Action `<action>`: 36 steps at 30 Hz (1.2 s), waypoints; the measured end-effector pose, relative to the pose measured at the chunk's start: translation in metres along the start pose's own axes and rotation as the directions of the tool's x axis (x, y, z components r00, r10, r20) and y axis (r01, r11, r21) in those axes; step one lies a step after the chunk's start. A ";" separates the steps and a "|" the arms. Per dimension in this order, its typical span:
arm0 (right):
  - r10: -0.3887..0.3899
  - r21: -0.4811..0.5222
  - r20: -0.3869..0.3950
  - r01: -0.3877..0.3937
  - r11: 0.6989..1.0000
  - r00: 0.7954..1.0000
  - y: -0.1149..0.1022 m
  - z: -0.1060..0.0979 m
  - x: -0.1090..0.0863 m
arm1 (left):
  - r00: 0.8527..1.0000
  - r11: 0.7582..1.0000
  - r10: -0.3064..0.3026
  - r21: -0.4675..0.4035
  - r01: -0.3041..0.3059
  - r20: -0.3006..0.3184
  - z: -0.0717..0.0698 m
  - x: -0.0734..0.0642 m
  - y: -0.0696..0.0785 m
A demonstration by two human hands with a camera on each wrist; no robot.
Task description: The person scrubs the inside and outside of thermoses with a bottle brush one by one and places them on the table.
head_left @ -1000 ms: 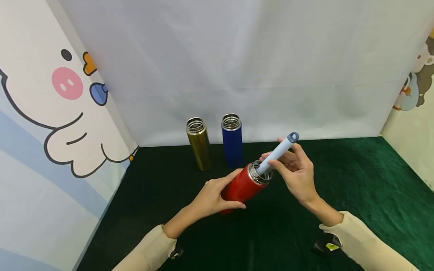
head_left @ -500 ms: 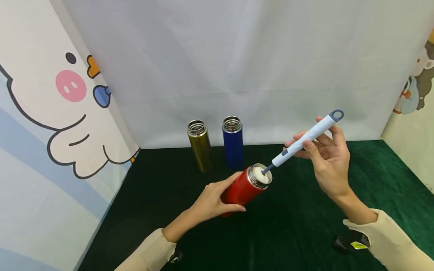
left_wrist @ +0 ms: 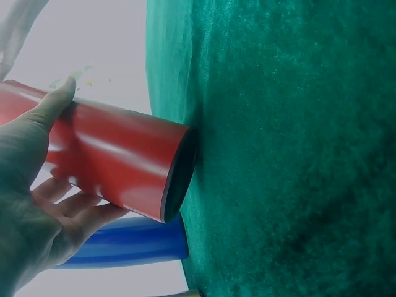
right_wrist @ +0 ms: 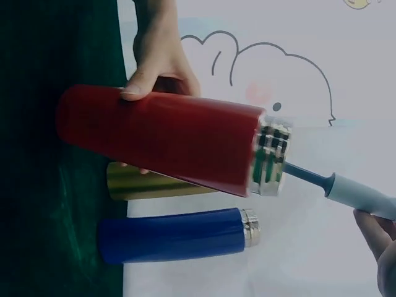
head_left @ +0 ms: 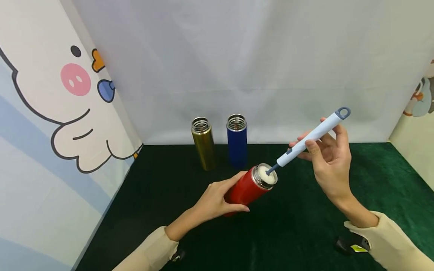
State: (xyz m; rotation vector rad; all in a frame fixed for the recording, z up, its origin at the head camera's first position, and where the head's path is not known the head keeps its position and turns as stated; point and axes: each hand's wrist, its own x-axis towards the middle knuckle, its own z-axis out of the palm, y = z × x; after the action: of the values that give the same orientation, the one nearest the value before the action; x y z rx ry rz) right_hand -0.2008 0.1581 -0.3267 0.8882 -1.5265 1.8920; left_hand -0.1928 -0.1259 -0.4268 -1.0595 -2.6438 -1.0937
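My left hand [head_left: 217, 197] grips a red bottle [head_left: 245, 192], thumb on one side and fingers on the other. The bottle is lidless and tilts to the right, its steel mouth facing up and right. In the left wrist view its dark base shows close over the cloth. My right hand [head_left: 333, 169] pinches a bottle brush [head_left: 310, 139] by its pale blue handle, a dark ring at the far end. The thin dark stem enters the bottle mouth, where the white sponge head [head_left: 264, 174] fills the opening; the rest of the head is hidden inside.
Behind the red bottle stand a gold bottle [head_left: 204, 150] and a blue bottle [head_left: 237, 145], both upright and lidless. A dark green cloth [head_left: 288, 233] covers the table. A pale curtain [head_left: 271, 56] closes off the back, with cartoon-printed panels at the sides.
My right hand has moved right, drawing the brush handle out of the red bottle so the stem and white sponge now show at the mouth. The left hand keeps its grip nearly in place.
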 end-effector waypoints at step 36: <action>0.189 0.124 0.041 -0.193 0.973 0.981 0.007 0.004 0.004 | 0.999 0.998 -0.052 0.047 0.052 -0.003 -0.001 0.000 0.000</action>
State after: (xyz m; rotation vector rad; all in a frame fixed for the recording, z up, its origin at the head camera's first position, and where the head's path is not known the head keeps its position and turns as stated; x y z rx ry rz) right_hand -0.2081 0.1528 -0.3272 0.8532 -1.5708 2.1435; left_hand -0.1933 -0.1268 -0.4261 -0.9865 -2.6964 -1.0353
